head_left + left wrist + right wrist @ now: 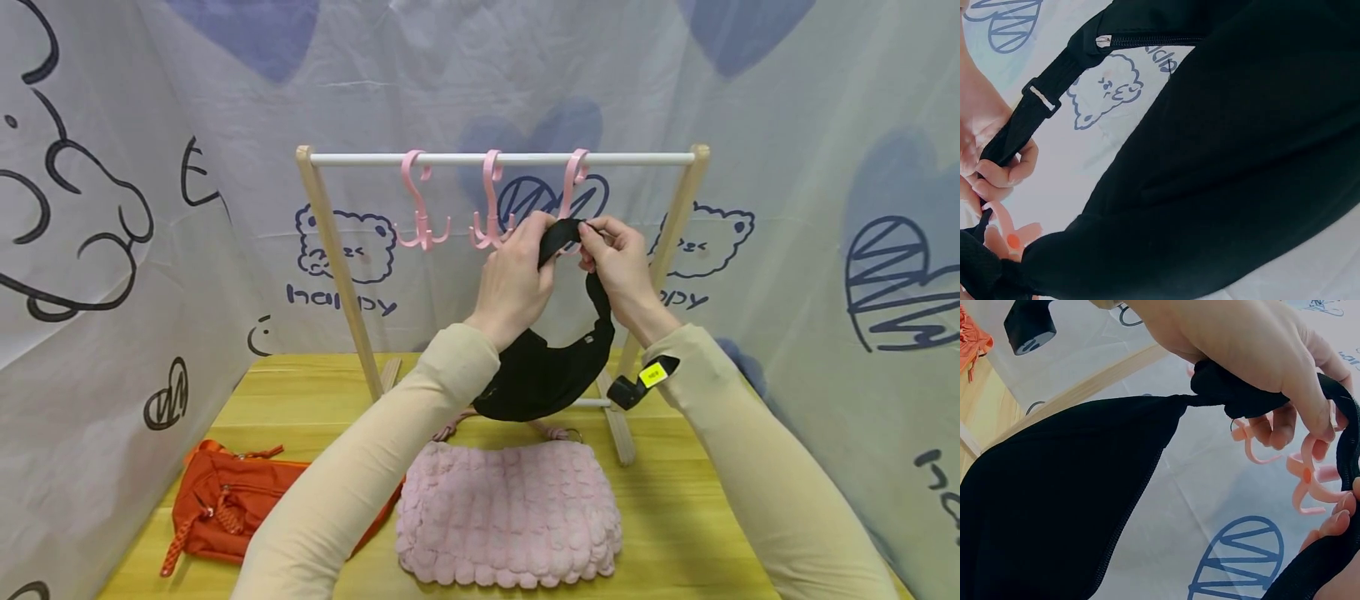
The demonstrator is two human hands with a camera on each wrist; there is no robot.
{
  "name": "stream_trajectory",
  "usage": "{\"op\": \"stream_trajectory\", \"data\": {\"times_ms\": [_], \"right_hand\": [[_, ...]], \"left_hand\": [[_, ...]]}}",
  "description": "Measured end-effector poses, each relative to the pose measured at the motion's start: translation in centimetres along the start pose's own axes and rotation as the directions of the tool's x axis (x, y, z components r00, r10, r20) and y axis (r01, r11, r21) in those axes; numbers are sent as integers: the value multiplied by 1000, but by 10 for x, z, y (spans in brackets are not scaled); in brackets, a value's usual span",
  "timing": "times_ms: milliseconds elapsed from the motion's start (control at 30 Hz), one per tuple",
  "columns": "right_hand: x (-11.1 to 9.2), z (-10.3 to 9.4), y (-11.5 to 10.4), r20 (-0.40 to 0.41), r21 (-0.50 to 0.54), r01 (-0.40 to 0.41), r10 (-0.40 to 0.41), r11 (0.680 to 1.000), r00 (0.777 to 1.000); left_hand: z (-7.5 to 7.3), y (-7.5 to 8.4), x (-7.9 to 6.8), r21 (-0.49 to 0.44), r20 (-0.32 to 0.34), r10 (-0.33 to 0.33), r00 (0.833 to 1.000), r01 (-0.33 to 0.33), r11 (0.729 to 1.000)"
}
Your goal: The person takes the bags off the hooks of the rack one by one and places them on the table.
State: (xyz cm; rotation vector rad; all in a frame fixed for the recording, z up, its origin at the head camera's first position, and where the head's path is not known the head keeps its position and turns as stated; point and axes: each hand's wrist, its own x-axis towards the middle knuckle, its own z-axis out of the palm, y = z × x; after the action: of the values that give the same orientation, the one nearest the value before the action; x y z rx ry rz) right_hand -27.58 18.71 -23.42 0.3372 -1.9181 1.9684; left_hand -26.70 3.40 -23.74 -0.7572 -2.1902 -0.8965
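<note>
A black crossbody bag (pixel 532 383) hangs in the air in front of the rack, its strap (pixel 558 237) raised in a loop. My left hand (pixel 513 279) grips one part of that strap, and my right hand (pixel 622 267) pinches it a short way to the right. Both hands are at the rightmost pink hook (pixel 573 171), whose lower prongs are partly hidden behind them. The right wrist view shows the hook's prongs (pixel 1307 475) right beside the strap and fingers. A strap slider (pixel 1041 97) and a zipper (pixel 1154 41) show in the left wrist view.
Two more pink hooks, one on the left (pixel 420 208) and one in the middle (pixel 491 200), hang from the rack's white bar (pixel 637 158). A puffy pink bag (pixel 510 508) and an orange bag (pixel 247 492) lie on the wooden table (pixel 690 500).
</note>
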Motion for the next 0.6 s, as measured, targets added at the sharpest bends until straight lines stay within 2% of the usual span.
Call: {"op": "stream_trajectory", "data": {"times_ms": [167,300,467,600], "right_hand": [[0,0,1,-23,-20,27,-27,999,999],[0,-3,1,0,37,15,-15,999,1000],[-1,-9,-1,94,154,-78,64,985,994],[-1,-13,-2,172,199,-196,163,960,972]], "left_hand": [[0,-2,-1,-48,-1,29,1000,-29,998],[0,-3,-2,-74,13,32,999,-31,997],[1,-6,-4,-133,31,13,999,-8,991],[2,-7,-5,-240,36,-23,999,31,970]]}}
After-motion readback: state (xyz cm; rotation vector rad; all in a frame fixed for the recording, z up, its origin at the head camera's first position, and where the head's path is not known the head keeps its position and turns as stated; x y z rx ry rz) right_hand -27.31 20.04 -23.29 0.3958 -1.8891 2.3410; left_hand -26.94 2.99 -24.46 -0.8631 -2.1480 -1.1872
